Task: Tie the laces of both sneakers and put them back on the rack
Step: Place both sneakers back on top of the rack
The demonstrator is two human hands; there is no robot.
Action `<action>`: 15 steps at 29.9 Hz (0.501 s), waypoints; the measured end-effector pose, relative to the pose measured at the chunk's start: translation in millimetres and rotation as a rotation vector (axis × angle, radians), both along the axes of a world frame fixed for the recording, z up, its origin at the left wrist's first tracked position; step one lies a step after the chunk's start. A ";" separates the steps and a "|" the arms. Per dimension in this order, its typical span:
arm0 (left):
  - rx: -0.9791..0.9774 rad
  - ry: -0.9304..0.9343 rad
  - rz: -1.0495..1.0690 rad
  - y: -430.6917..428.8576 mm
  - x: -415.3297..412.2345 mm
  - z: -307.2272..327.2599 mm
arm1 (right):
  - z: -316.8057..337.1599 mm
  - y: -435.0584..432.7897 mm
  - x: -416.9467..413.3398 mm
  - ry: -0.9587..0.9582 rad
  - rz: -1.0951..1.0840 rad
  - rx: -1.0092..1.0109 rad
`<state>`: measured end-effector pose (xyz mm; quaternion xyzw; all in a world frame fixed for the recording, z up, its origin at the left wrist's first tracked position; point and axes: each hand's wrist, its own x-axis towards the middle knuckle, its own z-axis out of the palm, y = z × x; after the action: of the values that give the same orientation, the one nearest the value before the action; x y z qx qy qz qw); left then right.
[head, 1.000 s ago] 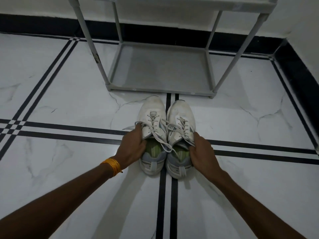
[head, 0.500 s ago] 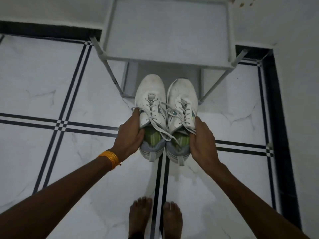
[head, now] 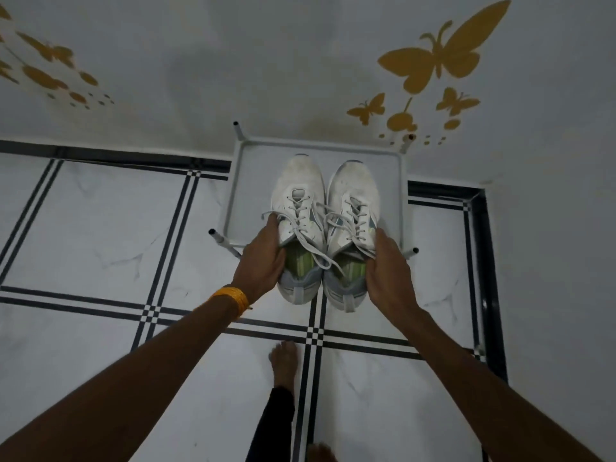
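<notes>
Fingers (head: 271, 225) of both hands clamp sneakers (head: 325, 228) over rack (head: 233, 181); fingertips hidden inside collars.

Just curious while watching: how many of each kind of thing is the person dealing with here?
White sneakers: 2, left one and right one
Grey shoe rack: 1
Orange wristband: 1
Total: 4

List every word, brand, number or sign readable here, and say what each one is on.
None can be read.
Left sneaker and right sneaker: no legible brand or number.
Rack: no label.
Wall: only yellow butterfly decals, no lettering.
</notes>
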<state>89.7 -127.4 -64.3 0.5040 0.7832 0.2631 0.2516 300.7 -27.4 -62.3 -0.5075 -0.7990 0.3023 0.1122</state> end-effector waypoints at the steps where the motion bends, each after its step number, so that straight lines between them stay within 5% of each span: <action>1: -0.027 -0.001 0.005 9.1 -6.9 -6.9 | -6.3 8.2 -6.4 -0.006 -0.008 -0.010; 15: -0.080 -0.017 0.051 19.1 -16.7 -19.7 | -14.4 27.1 -24.1 -0.052 0.015 0.006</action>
<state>73.0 -108.3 -84.0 0.4713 0.8034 0.2421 0.2715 276.7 -0.3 -76.7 -0.5087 -0.8065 0.2874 0.0908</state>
